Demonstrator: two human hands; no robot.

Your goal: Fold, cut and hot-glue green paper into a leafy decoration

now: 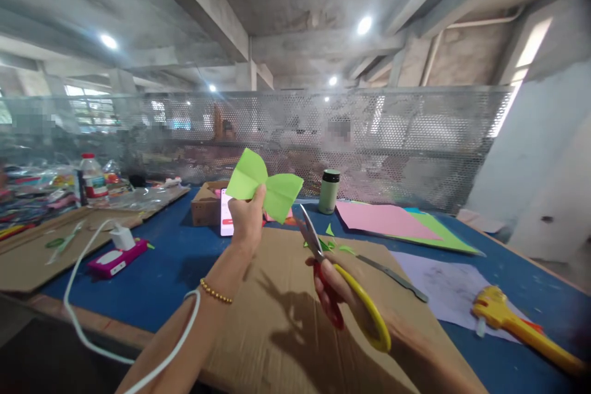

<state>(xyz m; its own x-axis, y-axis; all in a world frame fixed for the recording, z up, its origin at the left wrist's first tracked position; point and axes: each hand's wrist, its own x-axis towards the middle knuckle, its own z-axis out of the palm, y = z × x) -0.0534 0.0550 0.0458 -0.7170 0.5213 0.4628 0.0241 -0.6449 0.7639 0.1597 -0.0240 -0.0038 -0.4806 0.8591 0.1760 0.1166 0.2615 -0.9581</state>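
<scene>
My left hand pinches a light green paper cutout at its middle, thumb in front. The cutout has creases and two broad lobes, and it is held up above the table. In my right hand is a pair of scissors with one yellow and one red handle. The blades point up and left, slightly apart, to the right of the paper and not touching it. Below both hands lies a cardboard sheet, with small green paper scraps near its far edge.
A metal blade lies on the cardboard's right side. A yellow glue gun rests on purple paper. Behind are pink paper, a jar, a phone and a box. A white cable runs from a pink power strip.
</scene>
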